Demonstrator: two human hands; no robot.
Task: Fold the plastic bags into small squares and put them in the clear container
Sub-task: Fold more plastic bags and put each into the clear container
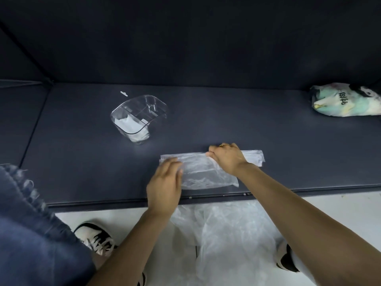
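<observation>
A thin translucent plastic bag (203,172) lies as a long folded strip on the dark mat near its front edge. My left hand (165,182) rests flat on the strip's left end, fingers spread. My right hand (227,157) pinches the strip's upper edge near the middle, and the right end of the strip sticks out beyond it. The clear container (138,115) stands on the mat to the upper left, with a folded white bag (132,125) inside its near compartment.
A stuffed printed bag (346,101) lies at the far right of the mat (268,120). Loose clear plastic bags (222,234) lie on the white floor below the mat's front edge, between my shoes. A denim-clad leg (31,234) fills the lower left.
</observation>
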